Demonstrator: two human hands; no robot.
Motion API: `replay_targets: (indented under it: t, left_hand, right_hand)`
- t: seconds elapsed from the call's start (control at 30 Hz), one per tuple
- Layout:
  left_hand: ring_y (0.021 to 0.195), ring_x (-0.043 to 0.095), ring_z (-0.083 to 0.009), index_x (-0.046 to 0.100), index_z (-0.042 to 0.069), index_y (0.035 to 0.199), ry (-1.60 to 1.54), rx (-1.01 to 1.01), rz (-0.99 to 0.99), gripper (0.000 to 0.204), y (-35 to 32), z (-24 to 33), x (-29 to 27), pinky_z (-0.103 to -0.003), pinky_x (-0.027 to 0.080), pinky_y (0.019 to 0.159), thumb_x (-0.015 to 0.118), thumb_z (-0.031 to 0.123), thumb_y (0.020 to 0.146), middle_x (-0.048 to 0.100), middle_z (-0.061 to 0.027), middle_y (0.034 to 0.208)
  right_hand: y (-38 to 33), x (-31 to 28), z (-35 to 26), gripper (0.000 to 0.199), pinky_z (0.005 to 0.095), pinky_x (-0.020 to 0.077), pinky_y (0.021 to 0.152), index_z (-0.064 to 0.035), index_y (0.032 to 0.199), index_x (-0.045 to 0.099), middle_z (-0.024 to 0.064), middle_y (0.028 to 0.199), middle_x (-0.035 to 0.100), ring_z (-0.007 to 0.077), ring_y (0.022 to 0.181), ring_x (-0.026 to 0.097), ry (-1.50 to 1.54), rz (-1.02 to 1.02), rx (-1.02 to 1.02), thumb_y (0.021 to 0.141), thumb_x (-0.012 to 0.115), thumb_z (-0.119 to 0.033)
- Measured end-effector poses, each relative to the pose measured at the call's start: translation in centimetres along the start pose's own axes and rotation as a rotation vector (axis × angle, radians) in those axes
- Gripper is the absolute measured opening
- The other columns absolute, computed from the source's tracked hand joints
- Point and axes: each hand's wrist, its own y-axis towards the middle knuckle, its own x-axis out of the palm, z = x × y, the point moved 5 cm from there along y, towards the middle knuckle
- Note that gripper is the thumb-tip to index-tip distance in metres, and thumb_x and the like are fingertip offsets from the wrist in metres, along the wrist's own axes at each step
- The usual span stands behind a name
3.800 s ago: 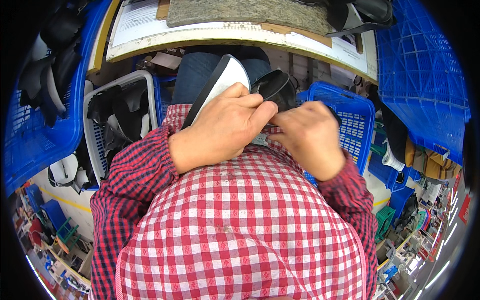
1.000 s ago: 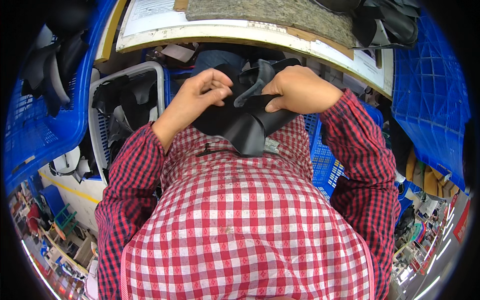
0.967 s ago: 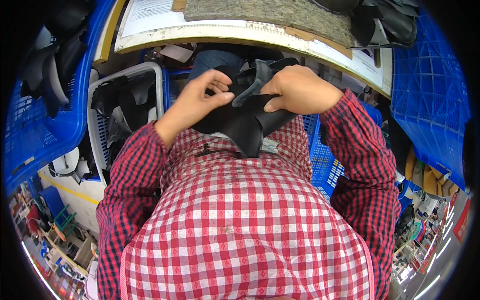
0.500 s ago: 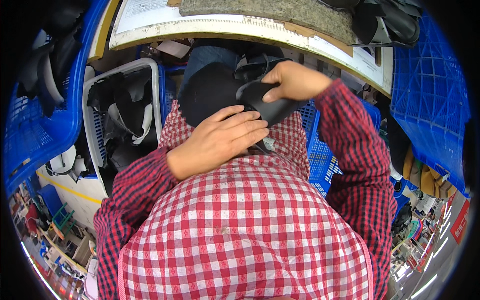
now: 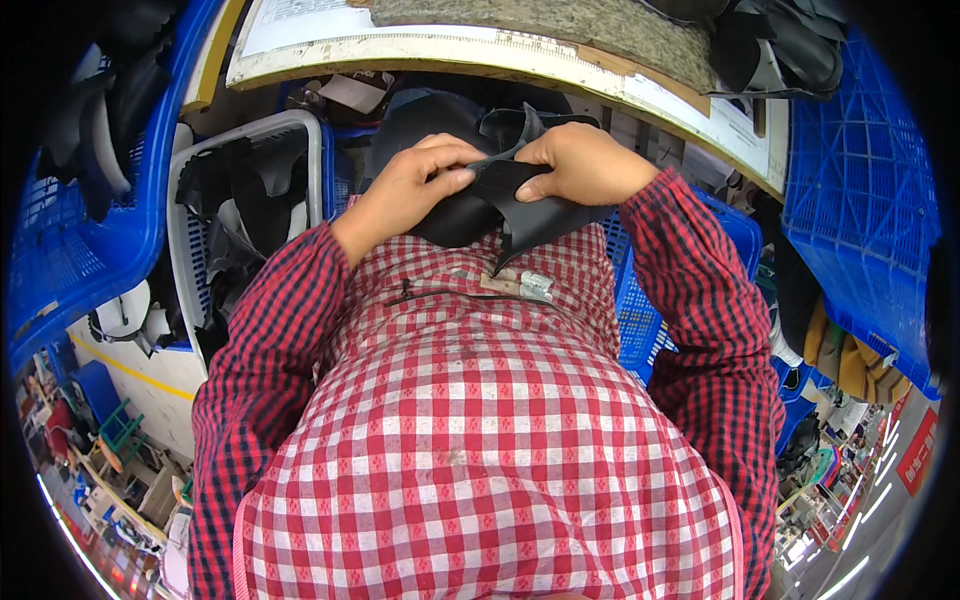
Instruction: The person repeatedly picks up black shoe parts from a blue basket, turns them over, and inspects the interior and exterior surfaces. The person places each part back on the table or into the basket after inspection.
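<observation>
The fingers of the right hand [image 5: 590, 165] pinch a black leather-like piece [image 5: 535, 215] between thumb and forefinger, near its upper right part. The left hand [image 5: 400, 195] has its fingers curled, with thumb and forefinger pinching the piece's left upper edge, close to the other hand's fingertips. The piece is held over the lap, folded, with one pointed corner hanging down in front of a red-and-white checked apron [image 5: 470, 420]. Dark checked sleeves [image 5: 690, 260] cover both forearms. To the person's left stands a grey-rimmed basket [image 5: 315, 180] containing black and pale pieces [image 5: 255, 185]; farther left is a blue crate [image 5: 90, 270] with more of them. A blue basket [image 5: 640, 300] sits beside the lap on the right, and a larger blue crate [image 5: 850, 180] rises beyond it. Ahead, a table [image 5: 400, 65] carries a grey slab [image 5: 560, 30], papers [image 5: 290, 25] and dark pieces [image 5: 795, 55] at its right end.
</observation>
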Motion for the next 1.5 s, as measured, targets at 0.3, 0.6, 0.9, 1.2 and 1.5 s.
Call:
replay_targets:
  t: [0.3, 0.6, 0.9, 1.2, 1.5]
  left_hand:
    - [0.076, 0.072, -0.0363, 0.074, -0.003, 0.094, 0.624, -0.076, -0.419, 0.023, 6.6, -1.9, 4.8, -0.042, 0.059, 0.075, 0.065, 0.018, 0.094, 0.073, -0.0214, 0.085]
    - [0.083, 0.068, -0.0108, 0.076, -0.004, 0.112, -0.521, -0.485, -0.207, 0.019, 1.2, -2.6, 2.9, -0.026, 0.058, 0.078, 0.067, 0.009, 0.101, 0.073, -0.0043, 0.092]
    - [0.070, 0.066, -0.0118, 0.075, -0.006, 0.102, -0.259, -0.427, -0.064, 0.014, 1.9, -0.7, 1.8, -0.027, 0.056, 0.069, 0.066, 0.003, 0.097, 0.072, -0.0061, 0.083]
    - [0.068, 0.066, -0.0110, 0.074, -0.006, 0.099, -0.204, -0.402, -0.089, 0.013, 2.1, 0.9, 2.1, -0.027, 0.056, 0.067, 0.064, 0.001, 0.096, 0.071, -0.0052, 0.079]
    - [0.070, 0.065, -0.0099, 0.075, -0.007, 0.103, -0.218, -0.390, -0.090, 0.015, 1.6, 0.6, 2.1, -0.026, 0.056, 0.068, 0.063, 0.000, 0.097, 0.071, -0.0048, 0.081]
  right_hand:
    - [-3.5, 3.2, -8.3, 0.008, 0.0375, 0.0495, 0.071, -0.0150, 0.076, 0.069, 0.0002, 0.069, 0.064, 0.0227, 0.072, 0.066, -0.537, 0.467, -0.126, 0.078, 0.075, -0.020]
    - [-5.4, 1.7, -0.9, 0.024, 0.0395, 0.0452, 0.081, -0.0117, 0.096, 0.078, 0.0036, 0.087, 0.072, 0.0247, 0.090, 0.066, -0.124, 0.449, 0.055, 0.077, 0.085, -0.024]
    - [-4.5, 1.0, -1.6, 0.032, 0.0372, 0.0448, 0.078, -0.0110, 0.094, 0.062, 0.0022, 0.083, 0.073, 0.0248, 0.078, 0.070, 0.006, 0.510, 0.020, 0.083, 0.085, -0.030]
    - [-4.6, 1.1, -1.1, 0.031, 0.0384, 0.0496, 0.081, -0.0108, 0.093, 0.066, 0.0048, 0.077, 0.072, 0.0277, 0.071, 0.070, -0.031, 0.508, 0.115, 0.082, 0.085, -0.033]
    - [-4.2, 1.0, -0.7, 0.030, 0.0407, 0.0530, 0.071, -0.0095, 0.089, 0.067, 0.0093, 0.072, 0.071, 0.0308, 0.069, 0.071, 0.056, 0.468, 0.139, 0.082, 0.085, -0.033]
